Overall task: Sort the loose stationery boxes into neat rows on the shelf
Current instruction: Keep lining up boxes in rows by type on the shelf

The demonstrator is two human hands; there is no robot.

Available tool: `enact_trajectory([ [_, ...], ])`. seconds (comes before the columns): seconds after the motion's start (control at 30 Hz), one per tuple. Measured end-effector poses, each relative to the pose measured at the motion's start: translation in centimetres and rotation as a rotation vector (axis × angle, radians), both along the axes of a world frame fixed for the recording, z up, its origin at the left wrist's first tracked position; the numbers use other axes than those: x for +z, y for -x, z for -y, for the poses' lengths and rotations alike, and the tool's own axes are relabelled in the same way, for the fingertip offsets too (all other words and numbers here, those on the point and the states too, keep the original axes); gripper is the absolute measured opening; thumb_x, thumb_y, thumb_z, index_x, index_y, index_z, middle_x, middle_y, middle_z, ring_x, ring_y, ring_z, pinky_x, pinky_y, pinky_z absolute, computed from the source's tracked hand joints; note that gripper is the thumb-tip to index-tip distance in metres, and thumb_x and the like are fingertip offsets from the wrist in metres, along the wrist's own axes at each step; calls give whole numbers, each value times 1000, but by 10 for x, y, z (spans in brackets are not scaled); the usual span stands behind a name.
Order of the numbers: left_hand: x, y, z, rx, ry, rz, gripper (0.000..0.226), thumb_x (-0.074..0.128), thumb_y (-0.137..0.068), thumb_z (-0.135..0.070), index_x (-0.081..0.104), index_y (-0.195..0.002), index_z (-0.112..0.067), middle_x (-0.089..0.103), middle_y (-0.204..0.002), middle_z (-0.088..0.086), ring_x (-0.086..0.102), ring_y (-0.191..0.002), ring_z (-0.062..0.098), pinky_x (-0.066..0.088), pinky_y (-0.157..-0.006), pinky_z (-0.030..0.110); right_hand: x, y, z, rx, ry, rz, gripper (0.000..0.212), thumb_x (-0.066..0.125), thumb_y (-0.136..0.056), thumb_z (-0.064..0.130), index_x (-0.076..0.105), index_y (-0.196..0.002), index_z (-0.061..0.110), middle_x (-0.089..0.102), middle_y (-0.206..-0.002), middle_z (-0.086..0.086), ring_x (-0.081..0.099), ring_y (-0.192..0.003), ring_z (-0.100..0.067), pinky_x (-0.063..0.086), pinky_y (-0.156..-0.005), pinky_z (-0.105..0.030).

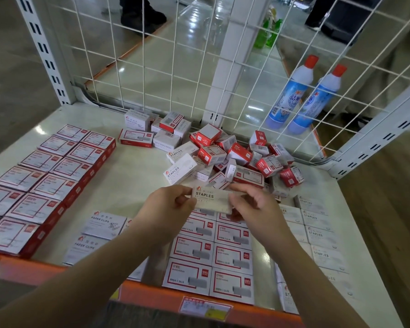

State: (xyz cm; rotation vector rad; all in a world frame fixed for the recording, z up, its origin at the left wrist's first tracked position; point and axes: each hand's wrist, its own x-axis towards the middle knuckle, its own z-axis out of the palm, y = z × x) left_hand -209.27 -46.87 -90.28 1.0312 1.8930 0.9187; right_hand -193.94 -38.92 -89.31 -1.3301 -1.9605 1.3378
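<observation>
I hold a white STAPLES box (211, 200) above the shelf (128, 176), between both hands. My left hand (168, 204) pinches its left end and my right hand (256, 207) grips its right end. Behind it lies a loose pile of red and white boxes (234, 155). Two rows of red-framed boxes (45, 176) lie along the left. Red-framed staple boxes (220, 254) sit in rows under my hands, white PAPER CLIPS boxes (100, 228) to their left, and a column of white STAPLES boxes (317, 233) at the right.
A white wire grid (175, 67) closes the back of the shelf. Behind it stand two blue bottles with red caps (303, 95). An orange front edge with a price label (204, 306) runs along the near side. A person's shoes show beyond the grid.
</observation>
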Motion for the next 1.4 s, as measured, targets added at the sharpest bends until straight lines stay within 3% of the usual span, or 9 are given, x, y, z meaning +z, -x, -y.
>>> enact_trajectory([
  [0.13, -1, -2, 1, 36, 20, 18, 29, 48, -95, -24, 54, -123, -20, 65, -85, -11, 65, -67, 9, 51, -51, 16, -1, -1, 2, 100, -14, 51, 42, 68, -82, 21, 50, -118, 34, 63, -101, 12, 62, -89, -3, 54, -71, -19],
  [0.23, -4, 0, 2, 30, 24, 16, 34, 52, -93, -21, 51, -127, -21, 68, -93, -7, 67, -71, 9, 55, -55, 19, -4, -2, 2, 117, -42, 63, 48, 69, -80, 13, 51, -120, 33, 63, -100, 12, 61, -88, -4, 54, -71, -19],
  [0.3, -6, 0, 2, 21, 28, 3, 35, 53, -93, -17, 50, -127, -23, 68, -95, -8, 67, -75, 10, 55, -57, 20, -6, -2, 2, 123, -86, 74, 47, 68, -80, 11, 53, -118, 33, 62, -97, 15, 60, -86, -1, 52, -71, -17],
  [0.47, -8, 1, 2, 14, 46, -46, 27, 51, -93, -14, 46, -111, -32, 65, -95, -10, 65, -86, 15, 59, -66, 27, -7, -1, 6, 172, -206, 116, 41, 70, -79, 11, 46, -88, 44, 61, -89, 22, 55, -84, 11, 47, -68, -7],
  [0.6, -8, 1, 4, -2, 37, -83, 26, 50, -93, -14, 41, -107, -34, 60, -92, -13, 63, -89, 14, 57, -66, 24, -7, -1, 6, 185, -235, 130, 39, 70, -80, 14, 46, -88, 45, 62, -91, 22, 56, -83, 10, 48, -68, -8],
  [0.77, -5, 3, 5, -43, 40, -145, 32, 49, -94, -18, 44, -123, -31, 55, -93, -16, 58, -92, 11, 55, -66, 23, -3, -2, 8, 186, -245, 100, 40, 70, -79, 15, 47, -90, 46, 63, -91, 19, 56, -84, 9, 46, -70, -7],
  [1.0, 4, 4, 8, -96, 57, -199, 34, 47, -95, -22, 43, -128, -27, 58, -117, -6, 56, -105, 16, 57, -79, 34, 2, -4, 11, 166, -240, 118, 41, 71, -79, 17, 46, -93, 47, 62, -94, 21, 56, -84, 9, 46, -69, -8],
  [1.2, 6, 10, 15, -123, 72, -373, 38, 48, -94, -25, 42, -132, -28, 52, -125, -9, 51, -110, 11, 49, -79, 21, 1, -8, 11, 153, -206, 194, 37, 69, -81, 20, 45, -94, 45, 60, -91, 24, 56, -83, 9, 49, -70, -11],
  [1.4, 6, 17, 16, -197, 97, -514, 33, 45, -95, -27, 49, -127, -25, 51, -126, -9, 50, -113, 12, 46, -85, 20, 6, -14, 12, 127, -200, 235, 37, 68, -82, 17, 46, -95, 44, 59, -88, 23, 56, -83, 10, 49, -69, -10],
])
